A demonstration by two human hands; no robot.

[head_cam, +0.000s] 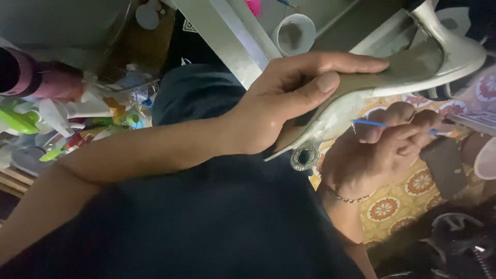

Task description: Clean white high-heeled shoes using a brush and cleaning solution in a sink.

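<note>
My left hand grips a pale silvery high-heeled shoe around its middle, sole side turned toward me, heel pointing up to the right. A round jewelled ornament sits at the shoe's pointed toe. My right hand, with a thin chain bracelet on the wrist, holds a slim blue stick against the shoe's side just below the left thumb. My dark-clothed lap fills the lower middle of the view.
A white cup stands on a metal ledge at the top. A heap of bottles and coloured plastic items lies at the left. An orange flower-patterned cloth lies under my right hand, with dark objects at the lower right.
</note>
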